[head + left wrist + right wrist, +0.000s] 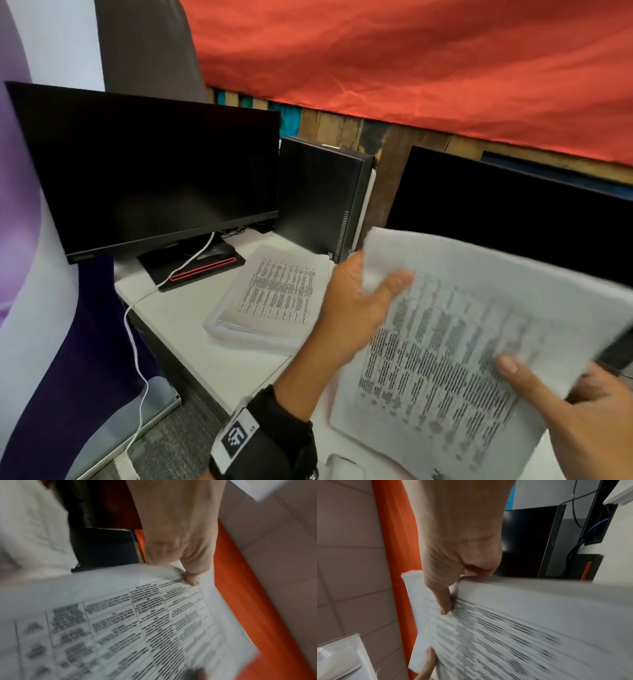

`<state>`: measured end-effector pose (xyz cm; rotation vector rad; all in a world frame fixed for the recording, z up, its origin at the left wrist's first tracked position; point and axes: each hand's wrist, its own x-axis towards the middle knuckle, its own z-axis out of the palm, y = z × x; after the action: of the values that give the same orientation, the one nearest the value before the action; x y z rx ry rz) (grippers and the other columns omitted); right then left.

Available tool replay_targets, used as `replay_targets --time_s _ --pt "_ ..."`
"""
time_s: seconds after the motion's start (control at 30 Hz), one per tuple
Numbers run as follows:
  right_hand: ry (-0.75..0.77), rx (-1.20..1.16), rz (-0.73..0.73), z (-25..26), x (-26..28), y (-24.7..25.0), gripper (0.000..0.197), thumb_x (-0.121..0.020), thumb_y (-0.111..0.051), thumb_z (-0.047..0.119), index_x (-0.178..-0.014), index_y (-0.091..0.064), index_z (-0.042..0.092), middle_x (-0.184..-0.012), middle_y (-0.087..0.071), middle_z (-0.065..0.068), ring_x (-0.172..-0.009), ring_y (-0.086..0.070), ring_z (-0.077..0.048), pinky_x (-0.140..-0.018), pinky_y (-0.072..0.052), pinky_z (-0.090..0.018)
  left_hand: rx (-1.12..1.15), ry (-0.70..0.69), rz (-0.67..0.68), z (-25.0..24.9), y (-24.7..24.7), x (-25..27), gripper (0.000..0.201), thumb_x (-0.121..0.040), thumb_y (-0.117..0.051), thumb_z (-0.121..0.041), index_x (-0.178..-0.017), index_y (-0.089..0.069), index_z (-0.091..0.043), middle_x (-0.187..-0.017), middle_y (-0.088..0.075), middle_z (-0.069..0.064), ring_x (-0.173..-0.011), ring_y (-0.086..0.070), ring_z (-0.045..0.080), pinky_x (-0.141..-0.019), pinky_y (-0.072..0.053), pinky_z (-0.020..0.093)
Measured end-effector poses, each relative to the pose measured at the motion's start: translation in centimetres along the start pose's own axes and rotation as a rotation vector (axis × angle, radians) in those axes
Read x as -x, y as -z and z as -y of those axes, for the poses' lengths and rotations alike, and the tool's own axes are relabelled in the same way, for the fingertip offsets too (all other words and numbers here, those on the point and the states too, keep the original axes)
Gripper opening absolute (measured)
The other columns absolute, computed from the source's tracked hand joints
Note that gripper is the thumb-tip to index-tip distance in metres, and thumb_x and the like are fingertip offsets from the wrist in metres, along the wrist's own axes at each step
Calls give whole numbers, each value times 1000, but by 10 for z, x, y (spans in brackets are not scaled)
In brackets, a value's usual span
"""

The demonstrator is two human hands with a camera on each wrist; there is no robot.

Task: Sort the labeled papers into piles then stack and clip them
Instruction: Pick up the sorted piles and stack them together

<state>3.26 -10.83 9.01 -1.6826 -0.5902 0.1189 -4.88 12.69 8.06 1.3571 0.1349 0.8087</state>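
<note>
We hold a printed sheet (455, 346) up over the near right part of the tabletop (191, 329): our left hand (352, 308) pinches its far left corner with the thumb on top, and our right hand (582, 411) pinches its near right edge. A pile of printed papers (270, 294) lies near the tabletop's far edge, between the left monitor (147, 171) and the small computer tower (322, 195)
</note>
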Motion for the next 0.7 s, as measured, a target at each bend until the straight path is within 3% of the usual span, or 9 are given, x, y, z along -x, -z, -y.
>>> replay_targets --time_s 0.1,0.2,0.27,0.3,0.33,0.4,0.5,0.6,0.7 --pt "-155 30 89 -11 4 4 22 -70 -90 14 -90 -84 22 -84 -82 -5 -69 -80 -22 -67 -60 -38 275 28 -202 5 9 -2 23 -99 -72 -19 -121 -68 -16 -120 -76 15 -114 -73 37 -103 -53 63" --pt "-232 53 41 -24 12 9 25 -65 -93 20 -88 -83 17 -78 -82 4 -71 -77 -23 -72 -52 -22 427 57 -254 7 24 -1 32 -101 -66 -16 -132 -61 -10 -126 -73 19 -117 -71 40 -99 -54 66" --pt "-201 -53 -98 -37 17 6 20 -64 -98 23 -69 -80 19 -61 -75 10 -66 -67 -12 -77 -45 -12 516 99 -277 10 28 -1 42 -101 -66 -19 -140 -55 -10 -129 -71 20 -118 -70 41 -93 -57 65" --pt "-172 -97 -141 -49 21 4 35 -56 -102 38 -62 -75 16 -51 -68 7 -57 -61 -10 -77 -49 -13 561 134 -298 12 27 1 50 -100 -69 -22 -145 -51 -11 -132 -70 20 -120 -69 42 -92 -57 66" --pt "-148 -164 -220 -54 25 -1 50 -48 -103 50 -61 -69 15 -44 -59 6 -45 -53 -10 -66 -50 -12 602 166 -306 14 25 4 53 -100 -69 -24 -148 -50 -13 -135 -68 20 -122 -68 41 -94 -56 67" --pt "-85 -250 -371 -60 29 -10 42 -63 -98 45 -67 -63 23 -41 -54 12 -36 -48 -3 -48 -45 -7 631 211 -284 19 18 12 45 -102 -63 -24 -145 -55 -13 -135 -69 18 -124 -68 38 -99 -54 66" --pt "21 -239 -400 -46 25 -5 33 -82 -82 18 -65 -54 21 -47 -59 15 -38 -53 6 -44 -43 -5 470 188 -246 24 30 23 39 -100 -64 -15 -138 -62 -10 -130 -72 17 -120 -70 34 -99 -58 53" --pt "66 -185 -324 -32 14 18 12 -84 -78 20 -90 -73 11 -74 -79 8 -60 -73 0 -53 -55 -12 117 108 -215 15 67 14 37 -87 -75 -9 -123 -66 -7 -117 -77 17 -106 -75 36 -81 -64 38" --pt "101 -93 -270 -33 8 32 18 -89 -77 19 -106 -77 15 -94 -82 14 -80 -79 -6 -61 -59 -16 -85 99 -40 1 79 7 35 -85 -76 -3 -119 -70 -10 -113 -79 11 -104 -77 33 -82 -64 35"
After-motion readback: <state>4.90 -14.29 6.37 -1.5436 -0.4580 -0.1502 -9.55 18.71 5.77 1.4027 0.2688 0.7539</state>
